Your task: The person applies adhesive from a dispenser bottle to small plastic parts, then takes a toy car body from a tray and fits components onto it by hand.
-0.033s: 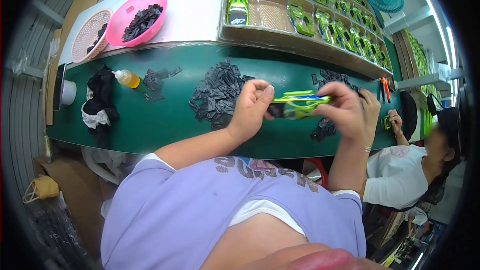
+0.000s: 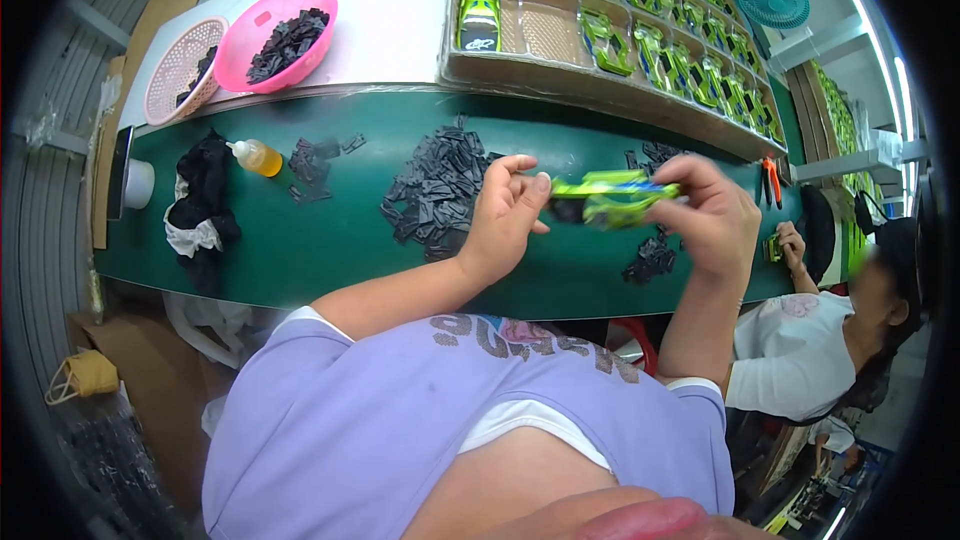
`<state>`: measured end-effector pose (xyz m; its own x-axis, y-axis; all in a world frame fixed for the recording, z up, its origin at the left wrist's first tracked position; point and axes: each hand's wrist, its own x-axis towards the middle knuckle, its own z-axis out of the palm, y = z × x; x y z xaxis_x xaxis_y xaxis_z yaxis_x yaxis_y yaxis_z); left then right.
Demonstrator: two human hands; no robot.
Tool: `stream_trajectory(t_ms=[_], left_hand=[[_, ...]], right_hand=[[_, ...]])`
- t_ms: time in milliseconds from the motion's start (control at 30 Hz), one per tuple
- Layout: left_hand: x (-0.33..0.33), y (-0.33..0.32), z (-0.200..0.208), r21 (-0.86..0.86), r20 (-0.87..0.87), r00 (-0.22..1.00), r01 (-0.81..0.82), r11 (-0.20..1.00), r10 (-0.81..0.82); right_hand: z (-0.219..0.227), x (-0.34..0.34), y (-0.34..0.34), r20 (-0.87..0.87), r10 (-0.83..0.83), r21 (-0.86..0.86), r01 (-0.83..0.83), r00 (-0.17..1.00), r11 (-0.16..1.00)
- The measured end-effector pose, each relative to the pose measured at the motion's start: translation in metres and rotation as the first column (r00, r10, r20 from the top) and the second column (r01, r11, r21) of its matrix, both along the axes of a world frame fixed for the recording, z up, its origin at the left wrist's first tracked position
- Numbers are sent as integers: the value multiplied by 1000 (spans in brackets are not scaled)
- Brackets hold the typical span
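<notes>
A bright green toy car body (image 2: pixel 612 198) with blue markings and a dark end is held level above the table, slightly blurred. My right hand (image 2: pixel 715 220) pinches its right end between thumb and fingers. At its dark left end is my left hand (image 2: pixel 503 218), fingers curled and thumb tip against the body; what lies under that thumb is hidden. Beside my left hand spreads a large pile of small flat black plastic pieces (image 2: pixel 435 185). A smaller black pile (image 2: pixel 650 258) lies below my right hand.
Beyond the hands stands a compartment tray (image 2: pixel 600 90) of green car bodies. Left are a pink basin (image 2: pixel 325 58) of black pieces, a pale basket (image 2: pixel 160 90), a glue-like bottle (image 2: pixel 258 157) and black cloth (image 2: pixel 200 190). Orange-handled pliers (image 2: pixel 770 182) lie right, near a seated co-worker (image 2: pixel 800 340).
The car body has shifted slightly right and turned, showing more of its green side. My right hand has moved a little right with it; my left hand stays nearly still.
</notes>
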<state>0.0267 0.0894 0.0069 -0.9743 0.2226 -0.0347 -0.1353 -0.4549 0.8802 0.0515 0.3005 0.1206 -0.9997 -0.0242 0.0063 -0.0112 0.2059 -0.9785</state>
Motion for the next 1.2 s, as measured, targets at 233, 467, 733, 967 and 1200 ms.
stream_trajectory(t_ms=[233, 467, 733, 967, 1200], left_hand=[[-2, -6, -10, -173, 75, 916, 402, 899, -395], [-4, -4, -10, -201, 90, 933, 361, 911, -350], [-4, -5, -11, -227, 107, 928, 372, 900, -357], [-2, -4, -13, -220, 103, 927, 376, 900, -362], [3, 0, -15, -212, 48, 930, 366, 906, -364]], right_hand=[[15, -101, -24, -597, -135, 179, 296, 791, 938], [-50, -164, -83, -680, 220, 715, 564, 700, 413], [-46, -155, -83, -586, 229, 766, 439, 777, 471], [-39, -154, -91, -435, 207, 876, 358, 876, 323], [-21, -198, -126, -245, 43, 902, 211, 969, 377]])
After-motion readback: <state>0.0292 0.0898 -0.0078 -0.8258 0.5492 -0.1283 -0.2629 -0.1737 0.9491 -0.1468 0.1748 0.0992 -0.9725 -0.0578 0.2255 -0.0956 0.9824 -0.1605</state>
